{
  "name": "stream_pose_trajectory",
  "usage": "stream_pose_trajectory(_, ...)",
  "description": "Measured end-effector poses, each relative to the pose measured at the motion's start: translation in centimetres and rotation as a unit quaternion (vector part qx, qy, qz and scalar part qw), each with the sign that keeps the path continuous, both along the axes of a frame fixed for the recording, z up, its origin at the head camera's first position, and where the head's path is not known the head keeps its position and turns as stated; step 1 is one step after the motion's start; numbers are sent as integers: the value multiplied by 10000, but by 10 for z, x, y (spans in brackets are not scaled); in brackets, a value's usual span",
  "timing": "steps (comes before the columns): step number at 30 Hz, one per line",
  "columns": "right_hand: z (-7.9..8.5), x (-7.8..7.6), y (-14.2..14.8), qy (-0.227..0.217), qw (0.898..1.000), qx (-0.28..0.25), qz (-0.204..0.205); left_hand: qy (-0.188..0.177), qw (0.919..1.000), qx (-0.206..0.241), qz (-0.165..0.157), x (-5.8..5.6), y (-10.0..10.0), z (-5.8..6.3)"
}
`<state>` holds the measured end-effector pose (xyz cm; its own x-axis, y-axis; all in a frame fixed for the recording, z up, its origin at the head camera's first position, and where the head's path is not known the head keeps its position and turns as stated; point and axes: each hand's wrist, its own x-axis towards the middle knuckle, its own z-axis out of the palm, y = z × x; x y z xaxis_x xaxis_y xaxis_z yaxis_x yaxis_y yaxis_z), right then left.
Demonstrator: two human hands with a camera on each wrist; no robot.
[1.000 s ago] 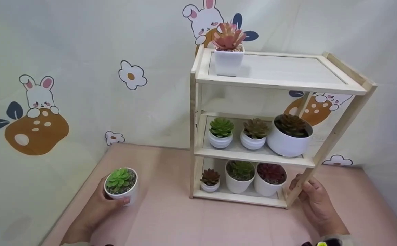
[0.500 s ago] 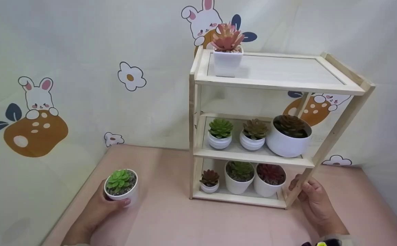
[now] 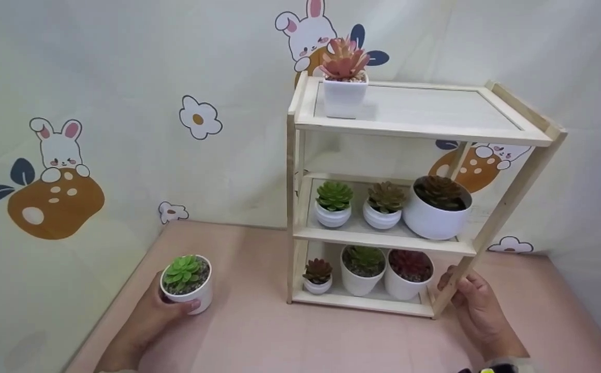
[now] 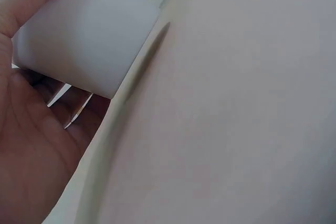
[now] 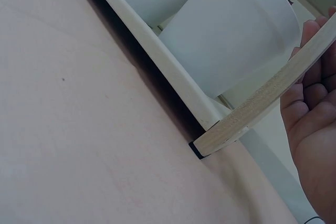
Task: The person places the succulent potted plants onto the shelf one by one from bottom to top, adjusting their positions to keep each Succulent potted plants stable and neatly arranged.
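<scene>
At the left of the head view my left hand [image 3: 158, 313] grips a potted succulent [image 3: 189, 282], bright green leaves over gravel in a white pot. In the left wrist view the thumb lies along the white pot [image 4: 86, 30], with the fingers curled behind it. On the right, my right hand [image 3: 479, 305] holds the lower front post of a wooden three-tier shelf [image 3: 383, 237]. From the right wrist the post [image 5: 268, 90] crosses in front of my curled fingers [image 5: 320, 98]. Part of those fingers is hidden behind the wood.
A pink succulent [image 3: 345, 83] in a square pot stands on the top tier. Two small succulents and a wide pot [image 3: 437, 215] fill the middle tier. Below are a small dark succulent [image 3: 318, 277], a green one [image 3: 363, 269] and a red one [image 3: 409, 272]. The table [image 3: 248, 331] is pink.
The left hand and its potted succulent have shifted very slightly to the right. My right hand keeps its place at the shelf post, and the shelf stands as before.
</scene>
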<state>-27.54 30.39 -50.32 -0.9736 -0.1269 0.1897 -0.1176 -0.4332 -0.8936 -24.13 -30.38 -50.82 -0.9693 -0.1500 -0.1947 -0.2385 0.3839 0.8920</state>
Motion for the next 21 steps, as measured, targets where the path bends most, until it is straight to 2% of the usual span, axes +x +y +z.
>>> stream_pose_trajectory(5, 0, 0, -2, -61, 9998, 90, -189, 54, 10000, -30, -21, 1, 6, 8)
stream_pose_trajectory(10, -1, 0, -1, 13, 9998, 128, -142, 136, 9999, 24, -55, 2, 11, 18)
stream_pose_trajectory(13, -2, 0, -1, 52, 9999, 143, -77, 254, 9996, 5, -117, 3, 15, 23)
stream_pose_trajectory(21, -3, -1, 0, 80, 10000, -3, -28, 730, 9962, 284, -389, 7, 33, 36)
